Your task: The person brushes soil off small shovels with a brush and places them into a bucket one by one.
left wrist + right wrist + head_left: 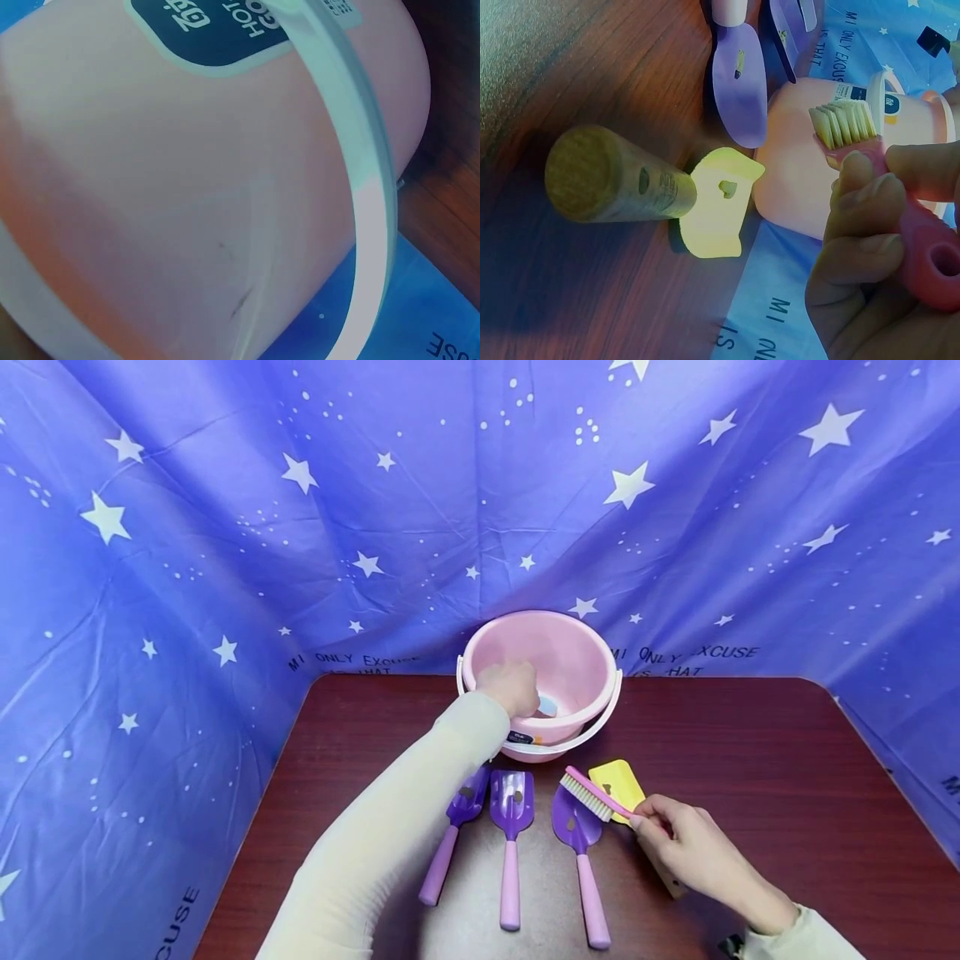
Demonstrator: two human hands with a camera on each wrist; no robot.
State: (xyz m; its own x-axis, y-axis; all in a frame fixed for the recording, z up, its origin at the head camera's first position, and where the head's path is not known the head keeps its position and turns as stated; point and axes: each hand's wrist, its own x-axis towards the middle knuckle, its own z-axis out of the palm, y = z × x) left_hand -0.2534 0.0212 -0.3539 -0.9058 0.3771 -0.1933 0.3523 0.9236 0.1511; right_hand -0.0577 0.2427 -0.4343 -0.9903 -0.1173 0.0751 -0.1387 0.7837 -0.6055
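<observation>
In the head view my left hand [512,685] reaches over the near rim into a pink bucket [577,652]. Its fingertips are hidden, so what it grips, if anything, does not show. A light blue thing [548,706] is partly visible inside, beside that hand. My right hand [686,843] pinches a pink brush [600,795] with pale bristles and holds it over a yellow-bladed hand shovel [619,783] and a purple pointed trowel [576,822]. The right wrist view shows thumb and fingers around the brush [844,127], near the wooden handle [607,176] of the yellow shovel.
Left of the pointed trowel, a purple shovel [512,802] and another purple shovel [468,795] lie with their pink handles toward me. A white bail [592,727] hangs across the bucket's front. Behind the brown table [750,743] hangs a blue star-printed cloth [420,510].
</observation>
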